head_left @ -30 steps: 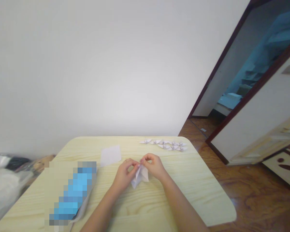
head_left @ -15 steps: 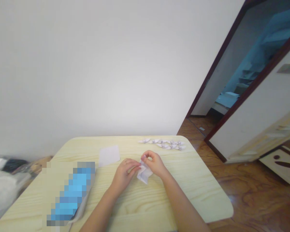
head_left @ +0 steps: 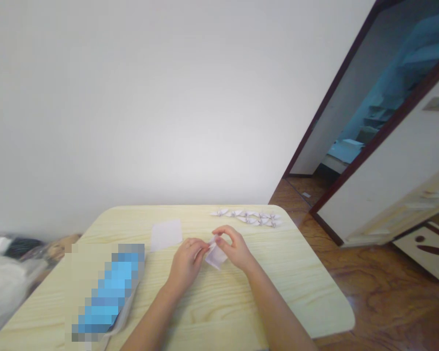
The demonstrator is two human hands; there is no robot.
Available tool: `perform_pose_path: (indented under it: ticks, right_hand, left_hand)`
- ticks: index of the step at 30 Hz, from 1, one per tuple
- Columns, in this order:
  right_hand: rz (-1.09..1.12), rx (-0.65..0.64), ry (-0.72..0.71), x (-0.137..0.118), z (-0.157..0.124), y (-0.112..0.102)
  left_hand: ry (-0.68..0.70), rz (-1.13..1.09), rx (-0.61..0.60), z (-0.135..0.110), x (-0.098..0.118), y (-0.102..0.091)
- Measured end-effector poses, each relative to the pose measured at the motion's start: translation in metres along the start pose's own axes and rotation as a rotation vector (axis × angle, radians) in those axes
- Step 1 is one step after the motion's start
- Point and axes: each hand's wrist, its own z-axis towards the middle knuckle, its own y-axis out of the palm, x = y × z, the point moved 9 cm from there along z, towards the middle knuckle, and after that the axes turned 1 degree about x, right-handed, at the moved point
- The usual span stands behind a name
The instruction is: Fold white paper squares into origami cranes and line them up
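The folded paper [head_left: 215, 255] sits just below the meeting fingertips, tilted and low over the table, and it has drawn into a tighter, smaller bundle than it was a moment ago, its long loose point gone from view. The left hand [head_left: 186, 263] pinches its near edge, fingers pressed together, while the right hand [head_left: 237, 248] arches over it, thumb and forefinger closing on the top; the exact contact is hidden. Beyond the left fingers lies a square sheet [head_left: 167, 235], flat and unfolded. Past the right fingers runs a double row of origami cranes [head_left: 246, 217] along the far edge of the pale wood table [head_left: 278, 282]. Well left of the hands lies a pixelated blue item [head_left: 109, 292] — too blurred to tell.
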Motion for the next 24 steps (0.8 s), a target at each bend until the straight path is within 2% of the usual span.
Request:
perform_pose_path:
  ticks: [3,7,10,15,24]
  right_hand:
    - [-0.102,-0.034,-0.078,-0.011,-0.002,0.003]
    - [-0.183,-0.072,-0.089,-0.013,-0.004,0.006]
    - [-0.214,-0.076,-0.094,-0.012,-0.004,0.007]
    - [-0.227,-0.060,-0.097,-0.012,-0.004,0.007]
    - [-0.173,-0.008,-0.105,-0.019,-0.001,0.001]
  left_hand:
    - [-0.019,0.014,-0.001,-0.001,-0.003,0.001]
    - [-0.107,-0.020,0.080,-0.002,-0.012,-0.005]
    - [-0.094,-0.054,0.075,-0.001,-0.011,-0.006]
    - [-0.078,-0.061,0.070,0.001,-0.009,-0.007]
    - [-0.194,-0.156,0.113,0.002,-0.016,-0.012]
